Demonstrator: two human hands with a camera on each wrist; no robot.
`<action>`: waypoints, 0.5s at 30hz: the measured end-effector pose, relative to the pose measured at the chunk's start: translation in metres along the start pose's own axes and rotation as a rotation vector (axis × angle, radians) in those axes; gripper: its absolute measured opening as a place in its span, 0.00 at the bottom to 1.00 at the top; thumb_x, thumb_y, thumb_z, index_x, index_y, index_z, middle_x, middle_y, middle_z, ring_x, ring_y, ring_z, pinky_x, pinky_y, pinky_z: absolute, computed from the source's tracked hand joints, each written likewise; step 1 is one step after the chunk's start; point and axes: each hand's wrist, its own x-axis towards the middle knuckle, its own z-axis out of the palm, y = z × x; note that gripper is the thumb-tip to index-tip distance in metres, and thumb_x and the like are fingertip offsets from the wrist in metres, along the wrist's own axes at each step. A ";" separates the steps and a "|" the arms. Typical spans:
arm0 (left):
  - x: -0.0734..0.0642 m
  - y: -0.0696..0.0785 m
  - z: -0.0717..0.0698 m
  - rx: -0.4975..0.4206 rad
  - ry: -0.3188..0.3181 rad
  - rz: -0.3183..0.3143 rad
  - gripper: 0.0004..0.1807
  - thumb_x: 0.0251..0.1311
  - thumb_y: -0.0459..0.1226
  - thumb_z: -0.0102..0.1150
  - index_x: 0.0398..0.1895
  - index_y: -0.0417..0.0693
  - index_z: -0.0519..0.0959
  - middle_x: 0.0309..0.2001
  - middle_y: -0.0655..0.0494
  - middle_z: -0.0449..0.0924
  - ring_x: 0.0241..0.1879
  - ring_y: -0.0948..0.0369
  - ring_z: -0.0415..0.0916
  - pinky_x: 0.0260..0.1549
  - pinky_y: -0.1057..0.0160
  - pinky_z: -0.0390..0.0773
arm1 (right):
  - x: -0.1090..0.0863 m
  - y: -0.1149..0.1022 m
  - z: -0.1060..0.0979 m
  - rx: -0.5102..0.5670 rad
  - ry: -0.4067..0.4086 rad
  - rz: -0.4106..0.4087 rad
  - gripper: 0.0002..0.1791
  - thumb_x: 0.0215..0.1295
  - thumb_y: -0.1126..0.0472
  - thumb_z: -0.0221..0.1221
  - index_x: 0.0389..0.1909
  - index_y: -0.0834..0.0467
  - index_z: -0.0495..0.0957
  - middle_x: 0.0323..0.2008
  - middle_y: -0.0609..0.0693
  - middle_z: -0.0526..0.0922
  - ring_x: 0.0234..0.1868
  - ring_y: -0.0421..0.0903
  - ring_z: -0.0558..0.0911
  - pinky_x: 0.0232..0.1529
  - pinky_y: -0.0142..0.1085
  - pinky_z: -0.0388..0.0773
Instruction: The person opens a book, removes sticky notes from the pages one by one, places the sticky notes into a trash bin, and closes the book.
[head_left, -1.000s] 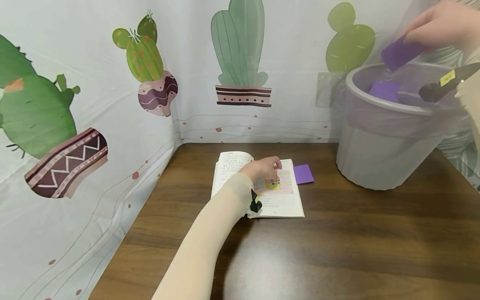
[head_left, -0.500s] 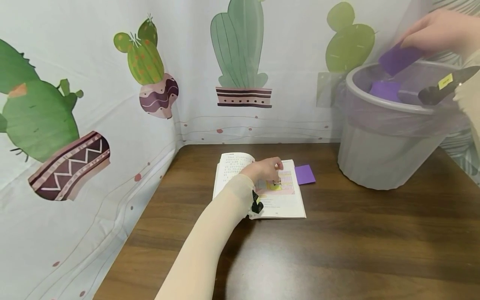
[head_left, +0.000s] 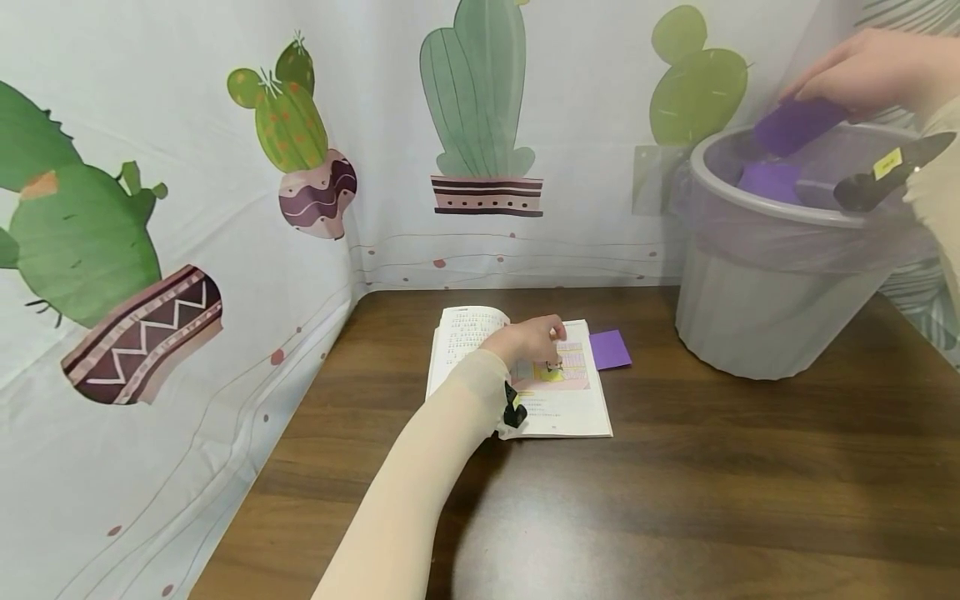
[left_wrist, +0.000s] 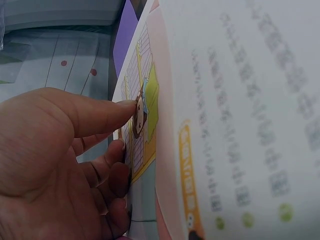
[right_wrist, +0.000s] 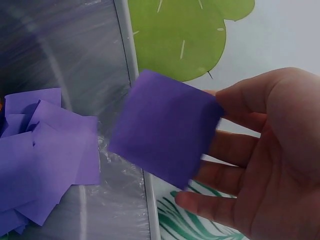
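My right hand (head_left: 877, 73) pinches a purple paper square (right_wrist: 165, 130) by one corner between thumb and fingers, over the rim of a grey bin (head_left: 742, 312). Several similar purple squares (right_wrist: 55, 160) lie overlapping inside the bin in the right wrist view. My left hand (head_left: 527, 340) rests on the right page of an open book (head_left: 577, 414), its thumb and fingertips touching the printed picture, fingers loosely bent. Another purple paper square (head_left: 611, 350) shows past the book's right edge, partly hidden by the book.
A thin clear plastic liner (head_left: 795, 250) folds over the bin's rim. Book and bin stand on a brown wooden table (head_left: 675, 500). Behind them hangs a white cloth (head_left: 585, 108) printed with cacti.
My right hand has lowered slightly with the purple paper square, bringing it closer to the bin's opening. The left hand stays in place on the book.
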 end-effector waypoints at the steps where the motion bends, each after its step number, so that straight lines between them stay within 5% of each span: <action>1: 0.000 0.000 0.000 -0.001 -0.001 0.000 0.21 0.63 0.40 0.67 0.57 0.59 0.71 0.57 0.55 0.73 0.56 0.54 0.71 0.55 0.54 0.68 | 0.000 0.000 0.000 -0.005 -0.007 0.002 0.31 0.78 0.46 0.51 0.74 0.57 0.67 0.54 0.52 0.88 0.51 0.58 0.85 0.46 0.53 0.83; 3: 0.001 0.000 0.000 -0.002 -0.002 0.001 0.21 0.63 0.40 0.67 0.57 0.59 0.71 0.57 0.54 0.73 0.56 0.54 0.71 0.55 0.55 0.68 | 0.001 0.000 0.001 -0.004 -0.025 0.003 0.35 0.78 0.46 0.51 0.76 0.63 0.61 0.65 0.69 0.77 0.44 0.41 0.86 0.43 0.47 0.85; 4: 0.001 0.000 0.000 0.001 -0.001 0.001 0.21 0.63 0.40 0.67 0.57 0.59 0.71 0.57 0.55 0.73 0.56 0.54 0.71 0.55 0.55 0.68 | 0.001 -0.001 0.001 0.000 -0.036 0.006 0.36 0.78 0.46 0.51 0.77 0.64 0.58 0.69 0.72 0.70 0.39 0.33 0.85 0.40 0.43 0.86; 7: 0.002 0.000 0.000 0.012 0.004 0.004 0.21 0.64 0.40 0.66 0.57 0.59 0.71 0.57 0.55 0.73 0.54 0.55 0.72 0.56 0.54 0.68 | -0.001 -0.002 0.000 0.010 -0.042 0.006 0.39 0.77 0.47 0.53 0.77 0.65 0.55 0.69 0.74 0.69 0.32 0.19 0.76 0.36 0.33 0.85; 10: 0.003 -0.001 0.001 0.025 0.010 0.010 0.21 0.64 0.41 0.66 0.57 0.60 0.72 0.58 0.56 0.74 0.54 0.56 0.72 0.59 0.54 0.69 | -0.003 -0.006 -0.003 0.013 -0.030 0.002 0.38 0.77 0.48 0.53 0.77 0.67 0.55 0.66 0.74 0.73 0.31 0.19 0.76 0.34 0.29 0.83; 15: 0.003 0.000 0.000 0.025 0.015 0.012 0.21 0.64 0.41 0.66 0.57 0.60 0.72 0.59 0.56 0.74 0.54 0.56 0.72 0.63 0.51 0.69 | -0.007 -0.019 -0.010 -0.040 -0.025 -0.019 0.37 0.79 0.48 0.50 0.77 0.69 0.56 0.69 0.77 0.67 0.31 0.19 0.74 0.37 0.40 0.86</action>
